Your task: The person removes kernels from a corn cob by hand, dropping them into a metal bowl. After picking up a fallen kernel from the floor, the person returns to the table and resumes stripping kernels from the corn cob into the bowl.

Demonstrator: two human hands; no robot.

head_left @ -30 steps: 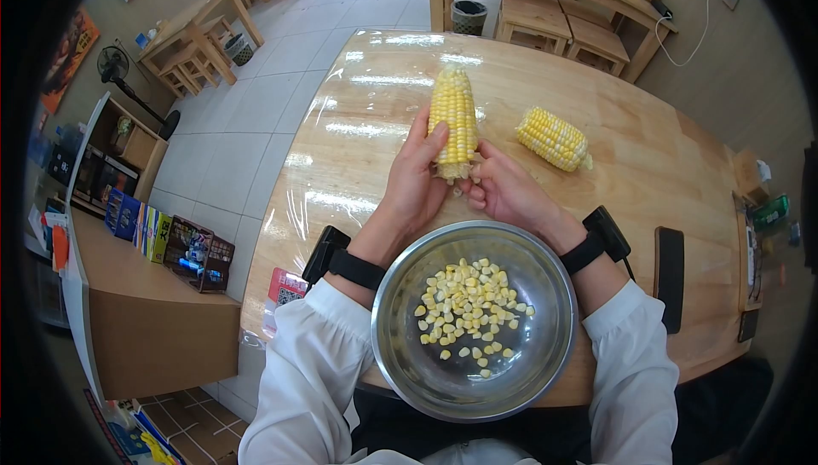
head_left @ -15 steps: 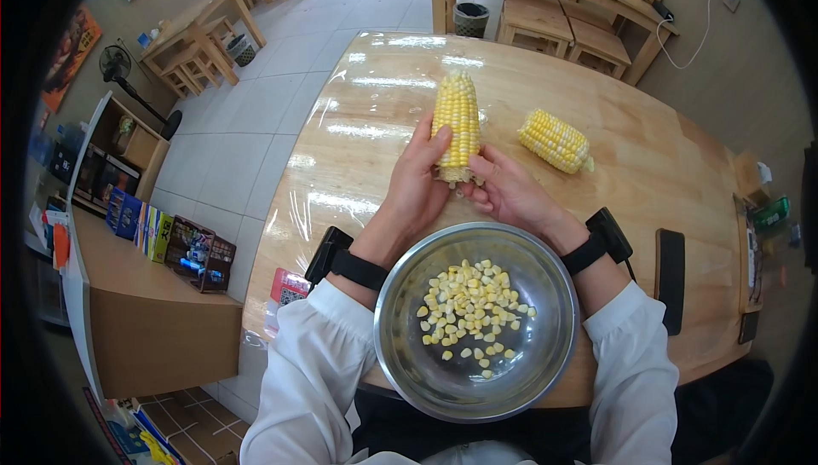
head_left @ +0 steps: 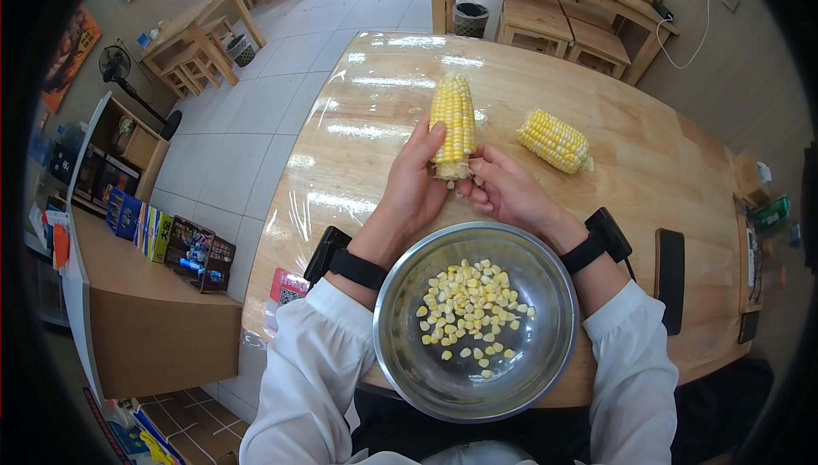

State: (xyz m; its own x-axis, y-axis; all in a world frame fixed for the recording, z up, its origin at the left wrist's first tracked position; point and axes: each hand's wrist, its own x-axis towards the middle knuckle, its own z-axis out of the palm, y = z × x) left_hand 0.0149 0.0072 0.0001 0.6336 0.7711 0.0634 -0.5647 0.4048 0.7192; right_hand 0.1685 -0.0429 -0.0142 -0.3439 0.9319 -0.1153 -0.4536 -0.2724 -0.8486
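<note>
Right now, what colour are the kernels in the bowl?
Yellow kernels, some paler; head view.

Kernels [head_left: 469,299] in bowl [head_left: 477,399], near edge of tbl [head_left: 630,145]; phone (prob.) [head_left: 671,282] R of bowl, loose cob [head_left: 554,141] beyond bowl, to R; stools [head_left: 535,26] behind tbl.

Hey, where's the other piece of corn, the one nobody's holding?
In the head view, the loose corn piece lies on the wooden table, right of the held cob, beyond the right hand.

The bowl [head_left: 400,363] is smooth, shiny metal, the tabletop [head_left: 324,184] glossy pale wood, the sleeves [head_left: 308,363] matt white cloth.
</note>
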